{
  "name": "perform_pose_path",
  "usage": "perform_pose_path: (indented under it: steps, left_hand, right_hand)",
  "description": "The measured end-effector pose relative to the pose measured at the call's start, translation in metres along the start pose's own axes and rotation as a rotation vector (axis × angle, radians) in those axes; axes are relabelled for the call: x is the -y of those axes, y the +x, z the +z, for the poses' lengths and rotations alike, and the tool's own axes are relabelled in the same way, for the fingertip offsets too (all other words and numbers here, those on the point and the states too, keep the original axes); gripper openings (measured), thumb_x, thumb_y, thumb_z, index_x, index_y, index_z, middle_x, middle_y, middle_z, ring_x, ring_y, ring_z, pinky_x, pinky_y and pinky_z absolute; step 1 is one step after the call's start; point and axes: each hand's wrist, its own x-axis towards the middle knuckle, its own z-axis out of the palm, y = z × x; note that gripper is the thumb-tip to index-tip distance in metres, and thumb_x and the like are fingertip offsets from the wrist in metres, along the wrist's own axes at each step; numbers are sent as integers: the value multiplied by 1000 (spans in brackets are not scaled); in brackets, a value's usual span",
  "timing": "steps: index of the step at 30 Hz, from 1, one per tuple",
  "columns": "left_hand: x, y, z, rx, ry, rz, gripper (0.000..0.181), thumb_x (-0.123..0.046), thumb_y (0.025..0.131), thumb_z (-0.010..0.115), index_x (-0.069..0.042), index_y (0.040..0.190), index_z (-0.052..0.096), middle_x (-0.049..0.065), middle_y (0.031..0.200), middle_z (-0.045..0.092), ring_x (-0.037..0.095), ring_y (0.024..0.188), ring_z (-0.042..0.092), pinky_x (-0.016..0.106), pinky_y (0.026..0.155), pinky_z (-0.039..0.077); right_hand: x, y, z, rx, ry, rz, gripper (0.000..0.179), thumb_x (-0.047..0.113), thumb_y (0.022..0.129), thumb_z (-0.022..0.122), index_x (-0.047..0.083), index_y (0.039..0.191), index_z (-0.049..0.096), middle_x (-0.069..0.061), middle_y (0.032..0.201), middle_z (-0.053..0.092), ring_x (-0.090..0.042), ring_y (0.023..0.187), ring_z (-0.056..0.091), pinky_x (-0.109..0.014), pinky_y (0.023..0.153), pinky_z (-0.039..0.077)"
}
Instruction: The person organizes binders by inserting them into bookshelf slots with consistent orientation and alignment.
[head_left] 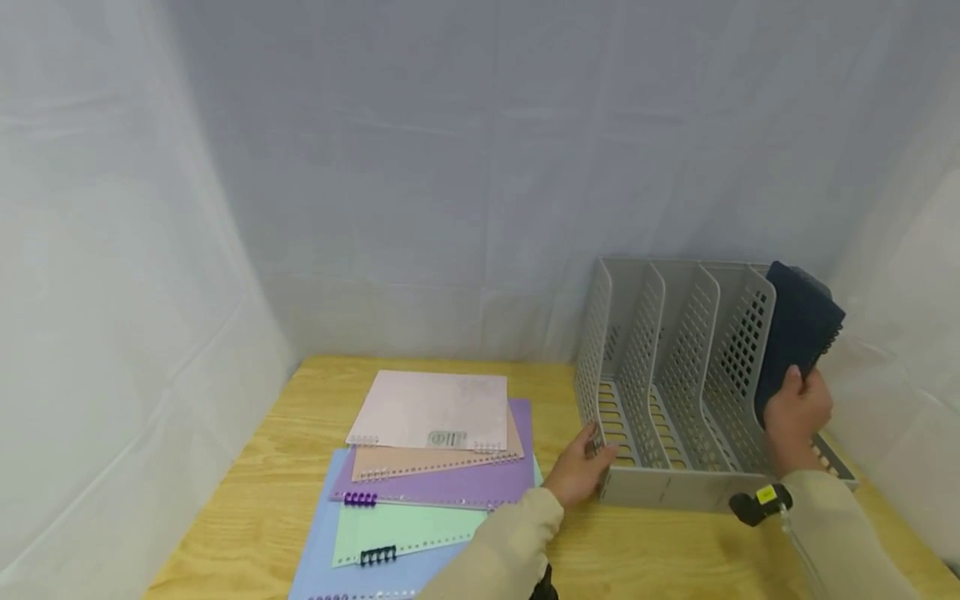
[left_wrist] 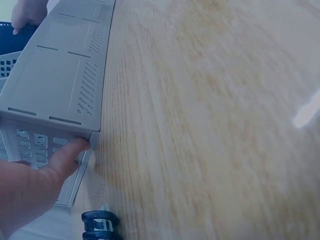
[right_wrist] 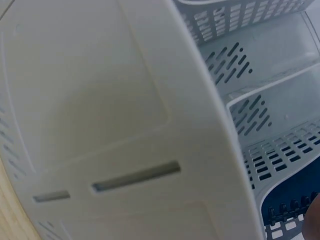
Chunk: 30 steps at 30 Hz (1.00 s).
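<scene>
A grey file rack (head_left: 667,485) with upright perforated dividers stands on the right of the table. At its front left corner, my left hand (head_left: 579,468) grips the low side wall, also seen in the left wrist view. My right hand (head_left: 799,413) holds a dark navy spiral notebook (head_left: 797,329), thumb on its near face. This notebook leans tilted in the rack's rightmost compartment, its coil towards the right. Another dark edge shows behind it. In the right wrist view only a bit of the hand and the notebook's coil (right_wrist: 290,207) appear.
Left of the rack lies an overlapping pile of spiral notebooks: pale pink (head_left: 435,408), peach (head_left: 420,460), purple (head_left: 442,492), mint green (head_left: 408,533) and blue (head_left: 318,533). White sheeting (head_left: 390,208) hangs behind the wooden table (head_left: 247,500) and at both sides.
</scene>
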Motion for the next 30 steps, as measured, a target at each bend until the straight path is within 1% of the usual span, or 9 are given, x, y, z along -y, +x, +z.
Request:
perform_pose_path:
  steps: [3,6,10,12,17,20,24,26,30]
  left_hand:
    - [-1,0,0,2,-3,2,64,-32,100,54,1,150,31,27,139,49,37,127,50,46,105,43]
    - [-1,0,0,2,0,7,64,-32,100,54,1,150,30,27,139,49,37,127,50,46,105,43]
    - [-1,-1,0,4,7,3,65,-33,100,54,1,150,30,27,139,49,38,127,49,46,105,42]
    - [-1,-1,-1,7,10,0,65,-33,100,53,1,150,30,27,140,48,38,128,48,47,105,42]
    - [-1,-2,-1,6,14,5,64,-32,101,53,1,150,30,27,140,47,38,128,48,47,105,42]
    - [-1,-1,-1,6,5,13,64,-32,101,53,2,150,30,27,139,48,38,127,49,46,105,42]
    - [-1,-1,0,5,-3,16,64,-32,101,54,1,150,30,27,139,49,37,127,49,46,105,42]
    - [-1,-1,0,8,-7,13,65,-34,100,54,0,150,30,26,140,48,37,128,49,46,105,42]
    - [0,-1,-1,15,-23,11,64,-32,101,53,0,151,29,26,141,47,36,128,49,46,105,42]
  right_hand:
    - [-3,4,0,37,-2,44,45,32,107,31,4,136,50,-15,135,53,-26,116,48,-40,97,40]
    - [-7,8,0,55,-13,65,46,33,107,30,6,138,49,-14,138,53,-26,119,48,-41,101,41]
    - [-10,10,0,54,-43,61,44,31,107,29,5,136,50,-15,134,54,-27,113,48,-40,95,42]
    - [-12,11,0,52,-56,49,43,29,107,30,3,133,51,-16,130,55,-26,108,48,-38,88,41]
    - [-16,12,-1,63,-60,49,36,29,106,32,2,118,53,-13,115,56,-16,89,46,-29,73,37]
    - [-18,14,-1,77,-51,68,33,30,106,32,5,113,53,-9,108,54,-11,84,42,-27,70,34]
    - [-21,15,1,81,-59,93,36,30,107,31,5,121,52,-9,112,54,-13,88,43,-27,72,34]
    - [-22,15,2,78,-65,98,39,29,107,30,2,124,51,-12,117,54,-20,93,45,-30,75,37]
    - [-25,15,2,81,-66,100,44,27,107,26,-2,133,47,-20,131,52,-32,113,48,-43,93,40]
